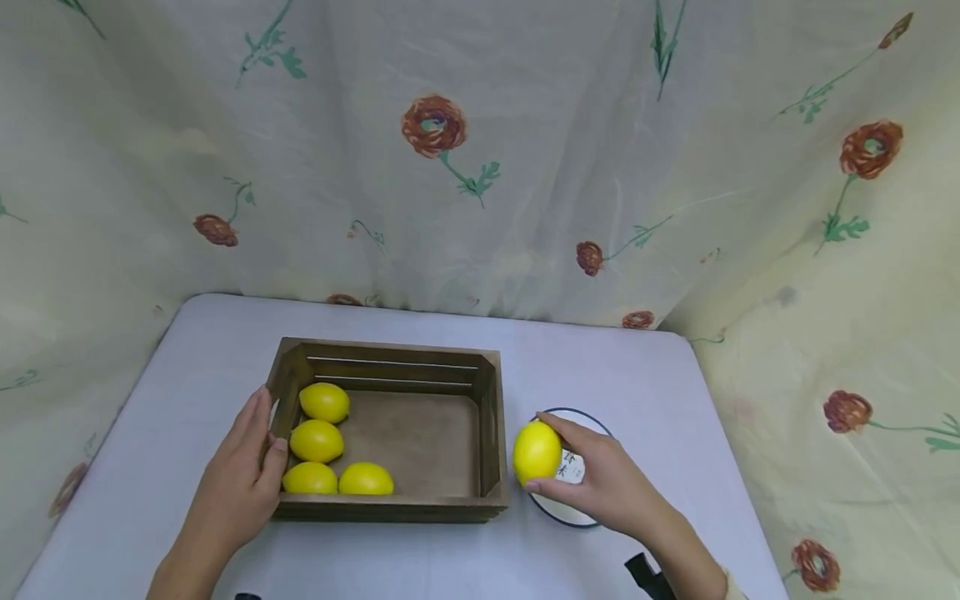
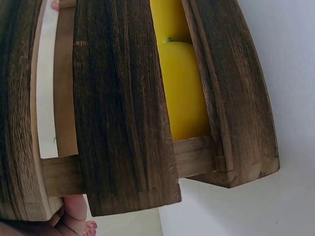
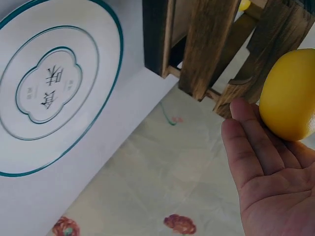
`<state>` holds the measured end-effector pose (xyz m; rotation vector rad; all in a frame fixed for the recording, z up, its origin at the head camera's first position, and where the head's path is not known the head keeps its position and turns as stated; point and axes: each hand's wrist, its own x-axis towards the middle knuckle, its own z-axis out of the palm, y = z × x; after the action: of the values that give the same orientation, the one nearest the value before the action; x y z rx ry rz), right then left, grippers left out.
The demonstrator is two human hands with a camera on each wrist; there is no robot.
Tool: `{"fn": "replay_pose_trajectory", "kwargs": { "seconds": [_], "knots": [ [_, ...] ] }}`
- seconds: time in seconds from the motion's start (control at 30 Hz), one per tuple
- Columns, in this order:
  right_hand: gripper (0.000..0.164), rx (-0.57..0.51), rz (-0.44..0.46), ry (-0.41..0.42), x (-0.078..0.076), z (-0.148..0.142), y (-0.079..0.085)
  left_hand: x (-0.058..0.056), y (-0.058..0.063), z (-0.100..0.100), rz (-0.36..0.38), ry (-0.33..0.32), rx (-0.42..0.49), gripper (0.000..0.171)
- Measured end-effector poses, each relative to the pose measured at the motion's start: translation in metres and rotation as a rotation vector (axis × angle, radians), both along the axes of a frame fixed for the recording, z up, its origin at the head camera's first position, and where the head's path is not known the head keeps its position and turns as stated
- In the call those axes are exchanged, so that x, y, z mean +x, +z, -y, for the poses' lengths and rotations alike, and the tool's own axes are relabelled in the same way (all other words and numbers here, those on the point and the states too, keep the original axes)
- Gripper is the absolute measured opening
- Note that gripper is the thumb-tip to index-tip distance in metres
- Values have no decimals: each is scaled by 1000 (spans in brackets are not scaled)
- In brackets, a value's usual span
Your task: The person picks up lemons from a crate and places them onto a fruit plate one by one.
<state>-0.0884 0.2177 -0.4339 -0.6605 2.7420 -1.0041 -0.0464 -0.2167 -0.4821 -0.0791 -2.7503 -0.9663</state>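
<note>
A brown slatted wooden crate (image 1: 420, 442) stands on the table, with several yellow lemons (image 1: 325, 402) in it. Three line its left side, and another lies along the near wall beside them. My left hand (image 1: 243, 467) grips the crate's left end; the left wrist view shows part of that hand (image 2: 74, 216) at the slats' edge. To the right of the crate, my right hand (image 1: 600, 467) pinches a lemon (image 1: 537, 453) between thumb and fingers, above a white plate (image 1: 573, 512). The right wrist view shows this lemon (image 3: 290, 96) close to the crate's slats (image 3: 209, 44).
The plate (image 3: 106, 93) has a dark green rim and written characters in its middle. A white cloth (image 1: 375, 558) covers the table. Floral curtains (image 1: 525, 167) hang behind and at both sides. A black object (image 1: 648, 575) shows by the right forearm.
</note>
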Motion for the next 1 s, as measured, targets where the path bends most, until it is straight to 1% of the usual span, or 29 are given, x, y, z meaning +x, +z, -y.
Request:
{"fn": "replay_pose_trajectory", "kwargs": {
  "seconds": [0.17, 0.33, 0.47, 0.77, 1.0],
  "knots": [
    [79, 29, 26, -57, -6, -8, -10, -1, 1, 2, 2, -2, 7, 64],
    [82, 1, 92, -108, -8, -14, -21, 0, 0, 3, 7, -6, 16, 64],
    [79, -10, 103, -132, -9, -20, -30, 0, 0, 2, -2, -8, 23, 65],
    [77, 121, 80, -176, -13, -32, -52, 0, -1, 2, -13, -16, 29, 64],
    [77, 184, 105, -230, -12, -42, -71, 1, 0, 1, 1, -35, 48, 64]
  ]
}}
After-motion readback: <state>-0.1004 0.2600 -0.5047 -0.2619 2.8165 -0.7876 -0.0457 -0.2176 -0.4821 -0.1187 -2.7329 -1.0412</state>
